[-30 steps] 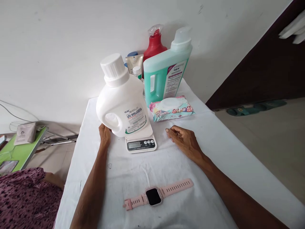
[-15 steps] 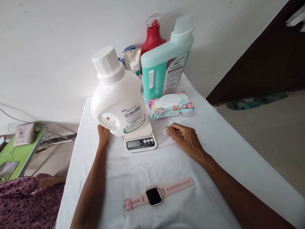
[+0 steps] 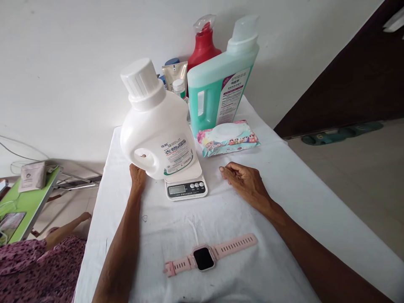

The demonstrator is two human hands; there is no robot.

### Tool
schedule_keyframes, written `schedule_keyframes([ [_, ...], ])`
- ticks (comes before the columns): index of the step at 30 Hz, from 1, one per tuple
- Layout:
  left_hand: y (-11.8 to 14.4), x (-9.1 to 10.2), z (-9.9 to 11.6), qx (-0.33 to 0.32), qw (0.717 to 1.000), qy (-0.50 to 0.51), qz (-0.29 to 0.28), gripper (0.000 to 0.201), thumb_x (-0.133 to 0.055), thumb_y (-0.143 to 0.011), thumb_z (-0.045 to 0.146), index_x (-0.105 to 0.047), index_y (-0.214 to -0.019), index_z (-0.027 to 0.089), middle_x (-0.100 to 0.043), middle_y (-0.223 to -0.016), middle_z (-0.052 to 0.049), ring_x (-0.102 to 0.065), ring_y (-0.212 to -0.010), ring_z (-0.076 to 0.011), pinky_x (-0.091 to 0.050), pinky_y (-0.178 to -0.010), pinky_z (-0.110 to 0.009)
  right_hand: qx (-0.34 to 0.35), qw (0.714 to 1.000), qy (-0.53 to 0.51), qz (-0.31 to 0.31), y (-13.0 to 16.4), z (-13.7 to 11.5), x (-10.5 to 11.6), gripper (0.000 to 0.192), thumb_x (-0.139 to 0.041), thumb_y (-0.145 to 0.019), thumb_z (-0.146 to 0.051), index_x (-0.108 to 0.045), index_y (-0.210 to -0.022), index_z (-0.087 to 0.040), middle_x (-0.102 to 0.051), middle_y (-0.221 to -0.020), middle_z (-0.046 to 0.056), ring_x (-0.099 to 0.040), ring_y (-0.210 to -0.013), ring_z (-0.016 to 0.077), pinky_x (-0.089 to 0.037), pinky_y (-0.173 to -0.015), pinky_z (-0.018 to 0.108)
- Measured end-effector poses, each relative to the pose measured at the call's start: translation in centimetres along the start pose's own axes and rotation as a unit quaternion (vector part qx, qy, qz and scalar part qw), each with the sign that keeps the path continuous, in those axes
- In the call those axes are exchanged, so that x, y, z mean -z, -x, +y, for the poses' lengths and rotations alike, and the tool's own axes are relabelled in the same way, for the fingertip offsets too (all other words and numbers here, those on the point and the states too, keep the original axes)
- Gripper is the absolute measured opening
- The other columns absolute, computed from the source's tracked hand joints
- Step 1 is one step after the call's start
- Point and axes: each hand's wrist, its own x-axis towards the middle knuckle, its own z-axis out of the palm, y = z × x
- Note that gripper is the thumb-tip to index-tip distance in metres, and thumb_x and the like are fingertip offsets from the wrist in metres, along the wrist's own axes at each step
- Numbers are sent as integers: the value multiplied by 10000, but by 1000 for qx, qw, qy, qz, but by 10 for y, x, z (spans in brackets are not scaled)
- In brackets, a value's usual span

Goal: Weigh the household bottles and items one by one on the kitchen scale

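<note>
A large white laundry detergent bottle (image 3: pixel 151 122) with a ribbed cap stands on a white kitchen scale (image 3: pixel 187 190), whose small display looks blank. My left hand (image 3: pixel 138 176) rests on the table just behind the bottle's handle. Most of its fingers are hidden, though a fingertip shows through the handle hole. To the right of the scale, my right hand (image 3: pixel 243 180) lies on the cloth with its fingers curled in and nothing visible in them. Closer to me lies a pink-strapped smartwatch (image 3: pixel 203 258) with a dark screen.
Behind the scale are a green liquid bottle (image 3: pixel 208 101), a red pump bottle (image 3: pixel 203 48), a tube (image 3: pixel 175 72) and a pack of wet wipes (image 3: pixel 229 139). A green side table (image 3: pixel 38 206) and a person in patterned clothing (image 3: pixel 47 269) are at the left.
The other person's arm at the left has moved up and outward, with the hand now showing beside the table. My hands, the bottle and the scale stay where they were.
</note>
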Motion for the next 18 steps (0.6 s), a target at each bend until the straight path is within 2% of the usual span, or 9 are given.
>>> schedule_keyframes([
  [3,0,1,3,23,999,36,22,365,-724,-832,524,-581,-725,206,-585,-710,-22,-530,-732,-189,-466,-646,-310,0,1000,-4,1,1,-1,1,526,-587,-957,-669,-535,-661,-237,-556,-604,-10,-473,-564,148,-358,-524,282],
  [5,1,3,14,16,995,90,44,444,-655,-879,628,-633,-781,196,-626,-772,-38,-555,-741,-178,-495,-671,-297,1,1000,-12,-1,2,-2,1,532,-583,-957,-683,-539,-670,-237,-556,-608,-9,-477,-571,151,-362,-527,282],
  [8,7,6,45,-53,984,165,33,661,-423,-956,806,-642,-784,206,-630,-783,-58,-629,-813,-194,-554,-788,-310,-2,1000,-28,-9,2,-2,2,525,-585,-954,-676,-542,-677,-233,-574,-643,-4,-492,-585,150,-369,-542,284],
  [10,14,5,69,-94,978,186,14,733,-377,-931,882,-635,-755,219,-610,-744,-57,-650,-819,-209,-568,-811,-331,-5,999,-35,-11,2,-3,3,519,-588,-952,-663,-534,-667,-232,-559,-643,-6,-492,-586,148,-365,-548,285],
  [12,20,2,89,-123,973,194,-5,708,-479,-894,888,-624,-708,220,-588,-698,-49,-641,-767,-208,-564,-754,-336,-8,999,-41,-11,4,-4,2,520,-589,-948,-658,-521,-656,-234,-537,-634,-10,-484,-582,147,-358,-547,286],
  [14,25,-3,103,-147,968,200,-17,645,-640,-857,817,-585,-643,211,-536,-625,-23,-581,-658,-172,-521,-650,-309,-9,999,-49,-11,7,-6,2,525,-589,-946,-659,-509,-648,-235,-529,-625,-11,-468,-572,143,-350,-543,288],
  [18,30,-15,121,-146,961,235,10,651,-887,-674,682,-449,-570,212,-328,-505,70,-313,-470,-70,-302,-452,-235,17,999,-48,16,13,-13,12,575,-598,-949,-670,-485,-591,-235,-483,-568,-16,-421,-536,133,-342,-539,296],
])
